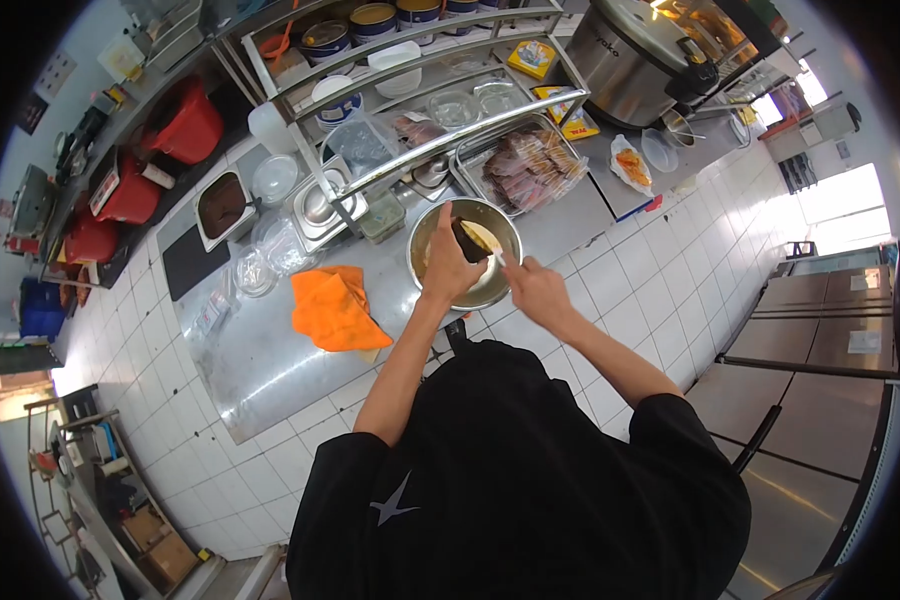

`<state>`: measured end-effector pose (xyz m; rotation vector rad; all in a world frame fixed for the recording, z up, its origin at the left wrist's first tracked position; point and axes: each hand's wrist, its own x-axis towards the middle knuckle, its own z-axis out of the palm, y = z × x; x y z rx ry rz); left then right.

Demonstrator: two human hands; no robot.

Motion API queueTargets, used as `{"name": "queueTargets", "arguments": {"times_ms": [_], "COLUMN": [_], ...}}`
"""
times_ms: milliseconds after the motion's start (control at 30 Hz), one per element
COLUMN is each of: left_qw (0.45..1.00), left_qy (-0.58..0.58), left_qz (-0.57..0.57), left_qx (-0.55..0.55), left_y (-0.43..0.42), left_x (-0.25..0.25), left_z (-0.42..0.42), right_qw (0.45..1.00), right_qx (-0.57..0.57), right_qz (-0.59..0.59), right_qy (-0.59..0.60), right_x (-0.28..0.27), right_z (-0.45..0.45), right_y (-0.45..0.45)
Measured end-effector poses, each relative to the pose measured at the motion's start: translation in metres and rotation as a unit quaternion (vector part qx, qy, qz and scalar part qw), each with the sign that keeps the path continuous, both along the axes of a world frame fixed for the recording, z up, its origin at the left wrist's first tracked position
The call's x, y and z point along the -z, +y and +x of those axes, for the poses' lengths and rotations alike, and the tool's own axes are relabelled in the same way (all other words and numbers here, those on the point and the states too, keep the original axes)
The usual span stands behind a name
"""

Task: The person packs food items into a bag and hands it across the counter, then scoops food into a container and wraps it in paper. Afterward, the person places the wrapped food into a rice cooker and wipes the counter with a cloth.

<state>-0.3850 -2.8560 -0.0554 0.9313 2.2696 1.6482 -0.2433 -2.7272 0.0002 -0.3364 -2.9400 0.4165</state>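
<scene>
The left hand is positioned over a round metal bowl. Its fingers are partly closed around a dark object with a pale yellow face, which is tilted within the bowl's outline. The view does not show whether this object is a container or a food item, or whether it touches the bowl.

The right hand is at the right side of the bowl. Its fingers are curled closed on a slim, pale-ended utensil, directed toward the pale face. The utensil type and any contact between the two cannot be determined.

The bowl is at the near edge of the steel counter. A crumpled orange cloth lies on the counter to the left of the bowl. A small lidded container stands just beyond the bowl, to its left. A metal tray of packaged sliced food is located beyond the bowl, to its right.
</scene>
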Motion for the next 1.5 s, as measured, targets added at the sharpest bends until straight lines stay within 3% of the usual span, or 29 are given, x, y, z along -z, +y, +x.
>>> {"name": "queueTargets", "arguments": {"times_ms": [100, 233, 333, 367, 500, 633, 833, 1133, 1333, 1433, 1500], "left_qw": [0.999, 0.997, 0.998, 0.998, 0.996, 0.995, 0.999, 0.999, 0.997, 0.994, 0.994], "left_qy": [-0.015, -0.034, -0.003, -0.001, 0.033, 0.085, 0.019, 0.015, -0.013, 0.010, 0.038], "left_qz": [-0.023, 0.034, 0.051, 0.060, 0.082, 0.043, 0.017, 0.024, 0.062, 0.090, 0.086], "left_qx": [0.028, 0.052, 0.027, 0.017, 0.017, 0.028, 0.020, -0.021, -0.032, -0.055, -0.063], "left_y": [0.002, -0.005, -0.011, -0.012, -0.011, -0.017, -0.024, -0.042, -0.049, -0.050, -0.051], "left_x": [-0.001, 0.013, 0.025, 0.030, 0.040, 0.034, 0.032, 0.033, 0.023, 0.021, 0.022], "left_z": [-0.001, -0.001, 0.002, 0.002, 0.008, 0.009, 0.010, 0.009, 0.013, 0.013, 0.015], "right_qw": [1.000, 0.999, 0.986, 0.953, 0.860, 0.909, 0.964, 0.974, 0.977, 0.982, 0.977], "right_qx": [0.003, 0.016, 0.101, 0.178, 0.198, 0.134, 0.147, 0.072, 0.058, 0.009, 0.064], "right_qz": [0.009, -0.028, -0.131, -0.244, -0.465, -0.394, -0.179, -0.211, -0.175, -0.189, -0.205], "right_qy": [-0.018, 0.019, 0.034, -0.012, -0.074, 0.012, -0.129, -0.046, -0.110, -0.006, -0.019], "right_x": [0.011, 0.003, 0.005, 0.000, 0.032, 0.059, 0.021, 0.030, 0.020, 0.014, 0.037], "right_z": [0.007, 0.008, 0.009, 0.006, 0.003, 0.000, -0.014, -0.016, -0.021, -0.017, -0.016], "right_y": [-0.011, 0.000, 0.020, 0.023, 0.008, -0.025, -0.042, -0.033, -0.044, -0.043, -0.048]}}
